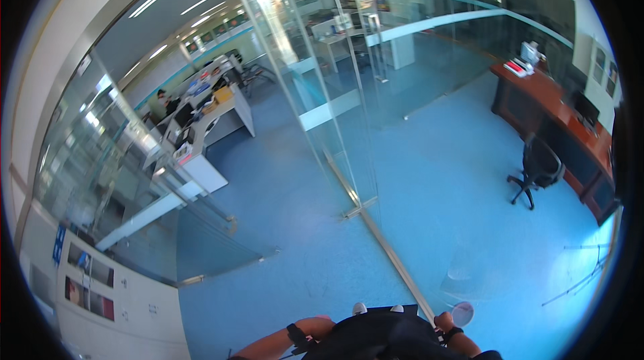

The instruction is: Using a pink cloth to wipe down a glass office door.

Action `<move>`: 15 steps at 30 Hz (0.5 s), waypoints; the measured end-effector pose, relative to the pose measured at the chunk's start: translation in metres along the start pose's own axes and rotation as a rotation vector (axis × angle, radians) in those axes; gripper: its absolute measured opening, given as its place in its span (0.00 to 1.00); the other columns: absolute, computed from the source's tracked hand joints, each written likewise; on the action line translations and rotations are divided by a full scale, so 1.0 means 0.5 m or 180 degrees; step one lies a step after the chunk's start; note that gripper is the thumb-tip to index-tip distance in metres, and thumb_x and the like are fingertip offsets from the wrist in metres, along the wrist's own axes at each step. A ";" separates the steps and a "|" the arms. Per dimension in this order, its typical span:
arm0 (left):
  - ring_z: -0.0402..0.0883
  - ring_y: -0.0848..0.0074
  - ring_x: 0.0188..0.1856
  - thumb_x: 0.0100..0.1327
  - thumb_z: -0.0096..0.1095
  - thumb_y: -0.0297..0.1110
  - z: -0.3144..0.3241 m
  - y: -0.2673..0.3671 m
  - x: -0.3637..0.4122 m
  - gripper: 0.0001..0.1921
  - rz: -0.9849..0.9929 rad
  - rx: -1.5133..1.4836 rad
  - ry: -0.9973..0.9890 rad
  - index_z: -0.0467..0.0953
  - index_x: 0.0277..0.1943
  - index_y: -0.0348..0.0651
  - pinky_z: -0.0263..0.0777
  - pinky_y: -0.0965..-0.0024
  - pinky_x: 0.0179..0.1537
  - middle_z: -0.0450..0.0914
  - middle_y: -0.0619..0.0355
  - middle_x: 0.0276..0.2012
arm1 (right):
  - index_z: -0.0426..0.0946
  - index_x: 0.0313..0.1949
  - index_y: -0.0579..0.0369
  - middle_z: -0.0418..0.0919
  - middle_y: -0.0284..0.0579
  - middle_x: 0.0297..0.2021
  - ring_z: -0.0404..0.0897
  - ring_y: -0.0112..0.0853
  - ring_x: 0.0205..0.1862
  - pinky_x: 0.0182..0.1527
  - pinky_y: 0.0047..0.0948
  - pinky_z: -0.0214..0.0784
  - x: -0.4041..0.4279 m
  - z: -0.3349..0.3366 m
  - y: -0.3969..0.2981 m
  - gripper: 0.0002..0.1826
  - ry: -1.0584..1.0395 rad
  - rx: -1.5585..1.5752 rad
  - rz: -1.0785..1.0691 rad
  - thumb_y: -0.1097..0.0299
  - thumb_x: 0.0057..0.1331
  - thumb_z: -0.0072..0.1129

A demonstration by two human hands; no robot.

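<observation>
My left hand (322, 325) is at the front of my dark clothing, with a black band on the wrist. Its fingers are mostly hidden, so I cannot tell what it holds. My right hand (444, 320) hangs at my right side with the fingers curled, a black band on that wrist too. Whether anything is inside it is unclear. A flat black edge (410, 309) shows past my clothing, beside the tips of my white shoes (359, 308). Close to the right hand is a round pinkish patch (463, 313), perhaps a reflection in the glass.
Glass doors with metal handles (193, 196) stand at left. A glass partition rises from a metal floor rail (390, 249) ahead. A white cabinet (126, 299), office chair (541, 163), brown desk (558, 103) and thin black stand (578, 284) flank the blue floor. A person (163, 98) sits among far desks.
</observation>
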State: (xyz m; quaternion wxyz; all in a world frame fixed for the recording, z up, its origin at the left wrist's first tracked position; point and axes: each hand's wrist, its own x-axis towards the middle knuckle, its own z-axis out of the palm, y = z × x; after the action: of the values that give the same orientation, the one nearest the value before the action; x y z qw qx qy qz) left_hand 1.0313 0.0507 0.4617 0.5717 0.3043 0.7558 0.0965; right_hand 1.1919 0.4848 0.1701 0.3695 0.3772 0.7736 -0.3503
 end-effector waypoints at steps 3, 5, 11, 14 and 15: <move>0.83 0.56 0.43 0.59 0.62 0.42 -0.004 0.004 0.011 0.17 -0.0053 0.0358 -0.0042 0.81 0.49 0.48 0.74 0.59 0.48 0.85 0.47 0.40 | 0.74 0.38 0.81 0.84 0.62 0.35 0.87 0.45 0.29 0.33 0.37 0.82 0.049 0.038 0.059 0.17 0.0065 0.0628 -0.0158 0.71 0.60 0.53; 0.83 0.57 0.44 0.58 0.62 0.41 0.010 -0.006 0.007 0.18 -0.0063 0.0600 0.0056 0.81 0.50 0.50 0.72 0.58 0.51 0.84 0.48 0.39 | 0.75 0.39 0.79 0.84 0.63 0.36 0.87 0.48 0.37 0.40 0.41 0.81 0.051 0.049 0.053 0.19 0.0117 -0.0013 -0.0467 0.68 0.59 0.54; 0.82 0.58 0.43 0.57 0.63 0.39 0.037 -0.049 0.031 0.15 0.0136 0.1085 0.0102 0.81 0.48 0.51 0.70 0.58 0.50 0.84 0.51 0.40 | 0.85 0.35 0.55 0.85 0.53 0.33 0.86 0.52 0.38 0.41 0.47 0.79 0.218 0.152 0.221 0.12 0.1036 -0.0671 -0.0638 0.63 0.56 0.58; 0.82 0.57 0.43 0.59 0.60 0.41 0.080 -0.094 0.086 0.13 -0.0201 0.0829 -0.0002 0.82 0.45 0.49 0.72 0.58 0.46 0.84 0.49 0.40 | 0.82 0.33 0.64 0.84 0.58 0.34 0.84 0.54 0.39 0.44 0.48 0.77 0.149 0.133 0.132 0.17 0.0525 -0.0055 -0.0215 0.60 0.58 0.56; 0.82 0.56 0.42 0.60 0.59 0.43 0.098 -0.115 0.104 0.13 -0.0303 0.0918 -0.0166 0.82 0.44 0.48 0.73 0.57 0.45 0.84 0.48 0.40 | 0.81 0.33 0.67 0.84 0.60 0.34 0.84 0.55 0.39 0.44 0.49 0.76 0.110 0.115 0.087 0.19 0.0428 -0.0006 -0.0218 0.59 0.58 0.56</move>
State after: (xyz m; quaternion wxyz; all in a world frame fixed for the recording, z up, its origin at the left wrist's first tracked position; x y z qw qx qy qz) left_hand 1.0482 0.0249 0.3754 0.5454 0.3495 0.7604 -0.0482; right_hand 1.2218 0.4757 0.0852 0.3049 0.3728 0.8094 -0.3359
